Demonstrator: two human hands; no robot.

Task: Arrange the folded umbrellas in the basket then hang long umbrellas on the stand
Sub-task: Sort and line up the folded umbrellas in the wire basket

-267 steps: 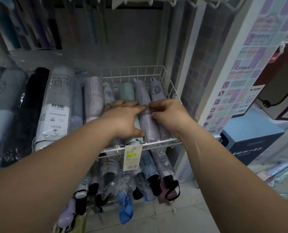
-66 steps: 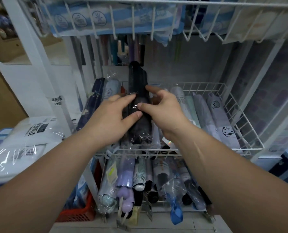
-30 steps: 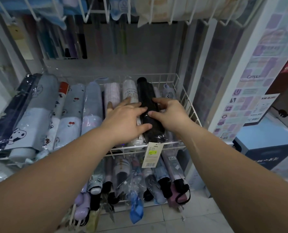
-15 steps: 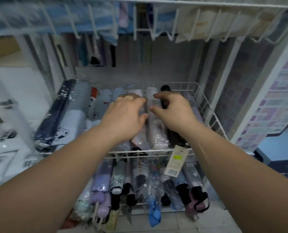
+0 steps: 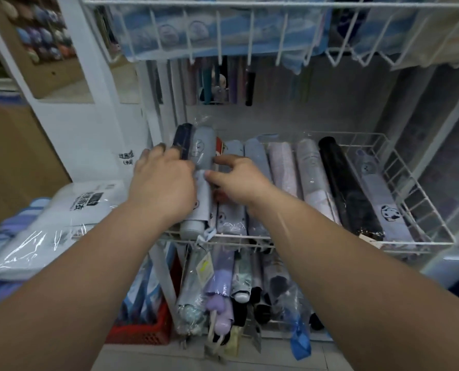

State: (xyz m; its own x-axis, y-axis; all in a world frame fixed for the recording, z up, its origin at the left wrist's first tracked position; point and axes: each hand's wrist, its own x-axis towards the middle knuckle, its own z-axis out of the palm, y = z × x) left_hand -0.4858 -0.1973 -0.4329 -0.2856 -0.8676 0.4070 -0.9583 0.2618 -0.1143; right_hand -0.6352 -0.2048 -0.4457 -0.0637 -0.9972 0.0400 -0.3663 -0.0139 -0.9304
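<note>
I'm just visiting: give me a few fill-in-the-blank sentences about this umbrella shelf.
1. The right hand pinches a grey umbrella at the basket's ___ end.
2. The black umbrella lies ___ from the right.
3. The crate on the floor is ___.
Missing words: left; second; red.

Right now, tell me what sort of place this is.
Probably a shop's umbrella display: plastic-wrapped folded umbrellas fill a white wire basket, a paper tag hangs below, and packaged raincoats lie to its left.
</note>
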